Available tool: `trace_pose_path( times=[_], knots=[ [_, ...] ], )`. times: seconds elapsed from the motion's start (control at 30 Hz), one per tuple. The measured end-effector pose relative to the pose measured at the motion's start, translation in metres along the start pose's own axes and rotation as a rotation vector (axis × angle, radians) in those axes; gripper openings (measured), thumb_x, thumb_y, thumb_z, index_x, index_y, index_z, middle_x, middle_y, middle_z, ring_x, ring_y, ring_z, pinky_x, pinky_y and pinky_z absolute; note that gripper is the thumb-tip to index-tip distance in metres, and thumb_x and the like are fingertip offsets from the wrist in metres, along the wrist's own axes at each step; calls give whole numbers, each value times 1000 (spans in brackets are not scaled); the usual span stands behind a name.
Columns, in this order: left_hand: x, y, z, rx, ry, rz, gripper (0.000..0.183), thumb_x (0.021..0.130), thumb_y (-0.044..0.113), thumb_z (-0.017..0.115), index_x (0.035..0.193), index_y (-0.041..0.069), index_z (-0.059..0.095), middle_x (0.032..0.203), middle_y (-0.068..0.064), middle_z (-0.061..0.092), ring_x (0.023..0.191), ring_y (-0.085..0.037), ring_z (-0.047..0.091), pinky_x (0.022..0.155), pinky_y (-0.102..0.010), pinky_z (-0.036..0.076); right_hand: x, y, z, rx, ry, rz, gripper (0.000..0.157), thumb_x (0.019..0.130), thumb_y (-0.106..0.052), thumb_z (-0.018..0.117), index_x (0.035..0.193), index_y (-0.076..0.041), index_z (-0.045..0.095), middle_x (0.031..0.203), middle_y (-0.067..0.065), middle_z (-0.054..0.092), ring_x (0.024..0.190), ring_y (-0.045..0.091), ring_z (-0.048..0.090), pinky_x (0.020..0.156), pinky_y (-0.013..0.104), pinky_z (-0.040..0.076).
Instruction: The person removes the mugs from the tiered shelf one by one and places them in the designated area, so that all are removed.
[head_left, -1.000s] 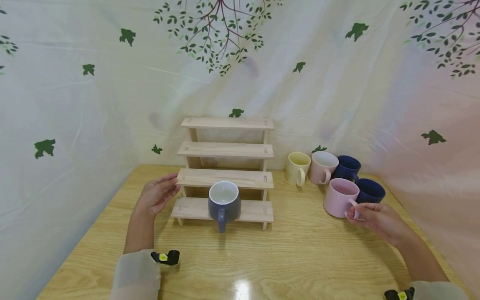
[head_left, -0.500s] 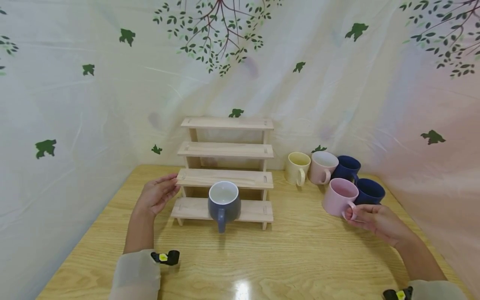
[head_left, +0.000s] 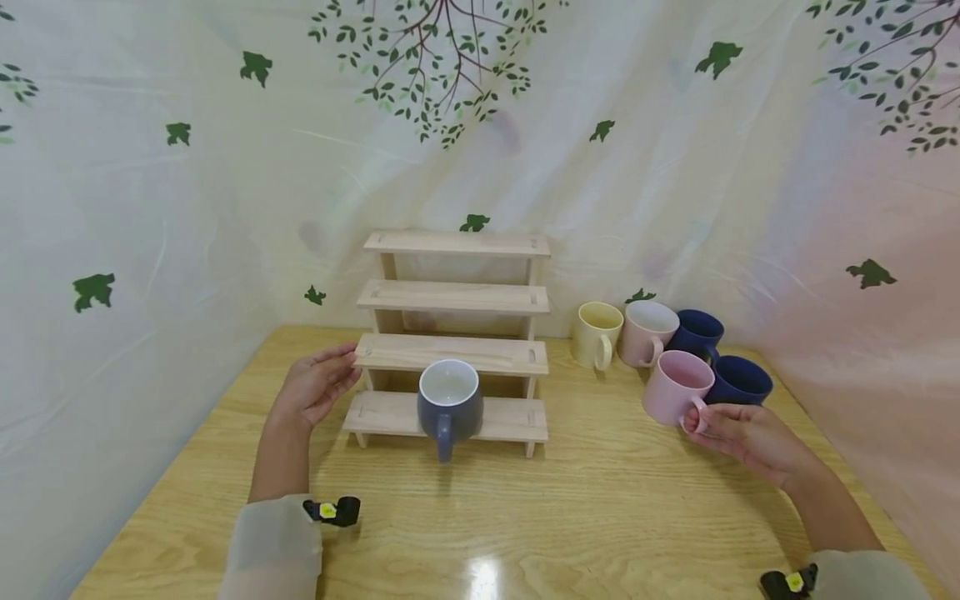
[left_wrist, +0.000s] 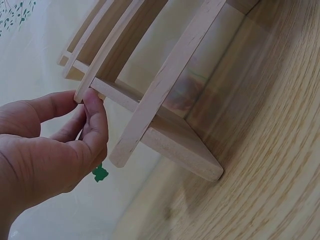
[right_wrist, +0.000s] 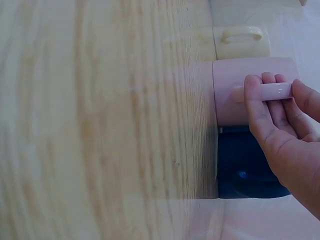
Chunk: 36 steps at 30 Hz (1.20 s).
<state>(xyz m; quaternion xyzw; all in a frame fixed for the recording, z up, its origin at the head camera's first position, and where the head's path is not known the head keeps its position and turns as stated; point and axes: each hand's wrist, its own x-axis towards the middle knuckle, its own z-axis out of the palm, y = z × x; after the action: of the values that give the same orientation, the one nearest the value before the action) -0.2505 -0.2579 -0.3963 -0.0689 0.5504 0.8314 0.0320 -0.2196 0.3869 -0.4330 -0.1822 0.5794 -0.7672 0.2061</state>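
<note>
My left hand (head_left: 318,390) is at the left end of a four-step wooden stand (head_left: 450,294). In the left wrist view, its thumb and forefinger pinch the end of one of the step boards (left_wrist: 112,55). Over at the right, my right hand (head_left: 757,440) grips the handle of a pink mug (head_left: 663,404); the right wrist view shows fingers and thumb around that handle (right_wrist: 276,91). Part of a dark blue mug (head_left: 741,382) is hidden behind the pink one and my hand. A grey-blue mug (head_left: 467,421) with a pale inside sits on the lowest step, handle toward me.
Behind the pink mug stand a yellow mug (head_left: 592,346), a pale pink mug with a white inside (head_left: 637,342) and another dark blue mug (head_left: 693,333). Everything is on a wooden table (head_left: 585,508). A leaf-patterned curtain (head_left: 420,183) hangs around the back and sides.
My right hand has shifted the pink mug a little to the left, and slightly upward in view. The left hand keeps its place on the stand.
</note>
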Motion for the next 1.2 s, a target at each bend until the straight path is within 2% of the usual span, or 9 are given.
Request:
trace_pose_path(
  times=[0.47,0.67,0.83,0.97,1.07,1.2],
  knots=[
    [0,-2,-1,15,3,2,23,100,-1,63,121,0,72,109,-5,68,92,-13,68,89,-24,59,1,-1,-2,-34,21,16,35,106,12,40,115,5,73,117,9,74,112,20,70,98,35,56],
    [0,-1,-1,9,9,0,24,100,0,64,123,0,71,109,-5,68,91,-12,68,89,-24,59,-2,-10,-1,-200,127,63,28,106,5,48,115,2,74,111,2,75,103,18,73,89,32,60],
    [1,-2,0,16,8,4,25,100,-1,63,125,-1,69,109,-5,68,92,-13,68,88,-24,59,-6,-23,-3,-271,120,45,30,106,7,45,114,1,73,109,4,75,101,17,74,87,31,61],
    [2,-3,-1,8,6,3,21,100,-2,63,117,2,74,108,-5,69,92,-13,68,88,-24,60,-4,-37,0,-406,188,45,25,107,2,48,114,-2,72,106,1,75,97,14,73,83,28,62],
    [2,-3,-1,5,8,3,20,100,-2,62,113,4,76,109,-5,68,92,-13,68,88,-25,59,0,-48,6,-518,266,76,19,106,-4,53,118,2,67,104,0,72,95,14,72,82,26,62],
    [2,-3,0,6,18,0,19,100,-1,62,113,4,76,109,-5,68,91,-13,68,88,-25,59,8,-58,13,-613,312,104,32,107,-12,55,127,14,57,107,1,71,97,13,71,83,25,61]
  ],
)
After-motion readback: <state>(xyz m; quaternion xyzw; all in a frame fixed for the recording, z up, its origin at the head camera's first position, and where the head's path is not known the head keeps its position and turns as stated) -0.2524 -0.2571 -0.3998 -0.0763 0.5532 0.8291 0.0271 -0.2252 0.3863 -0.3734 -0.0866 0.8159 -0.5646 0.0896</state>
